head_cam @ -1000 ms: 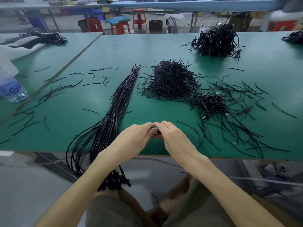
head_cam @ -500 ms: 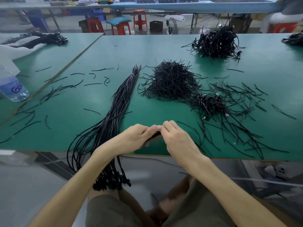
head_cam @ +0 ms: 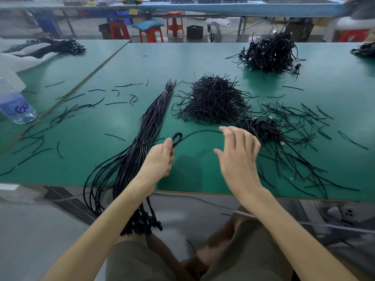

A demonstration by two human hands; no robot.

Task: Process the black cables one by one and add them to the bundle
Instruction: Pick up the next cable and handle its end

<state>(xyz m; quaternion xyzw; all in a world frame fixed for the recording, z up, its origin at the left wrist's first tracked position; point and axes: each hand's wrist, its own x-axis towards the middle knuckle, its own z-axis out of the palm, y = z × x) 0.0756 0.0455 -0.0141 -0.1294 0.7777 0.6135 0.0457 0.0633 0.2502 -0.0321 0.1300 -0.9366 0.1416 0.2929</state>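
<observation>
My left hand [head_cam: 160, 161] grips one black cable [head_cam: 194, 133] just below a small loop at its end, above the green table [head_cam: 125, 63]. The cable arcs right to the fingertips of my right hand [head_cam: 237, 157], which is blurred, with fingers spread and the thumb apart from them. The long bundle of black cables [head_cam: 150, 126] lies just left of my left hand, tied near its far tip, and its near ends hang over the table's front edge.
A heap of short black ties [head_cam: 213, 98] lies beyond my hands. Coiled cables [head_cam: 263, 128] sit among scattered ties at the right. Another cable pile [head_cam: 272, 51] stands at the far right, a water bottle [head_cam: 16, 106] at the left edge.
My hands, joined at the table's front edge before, have lifted and parted. The cable now stretches between them, and my right hand has opened and swung right.
</observation>
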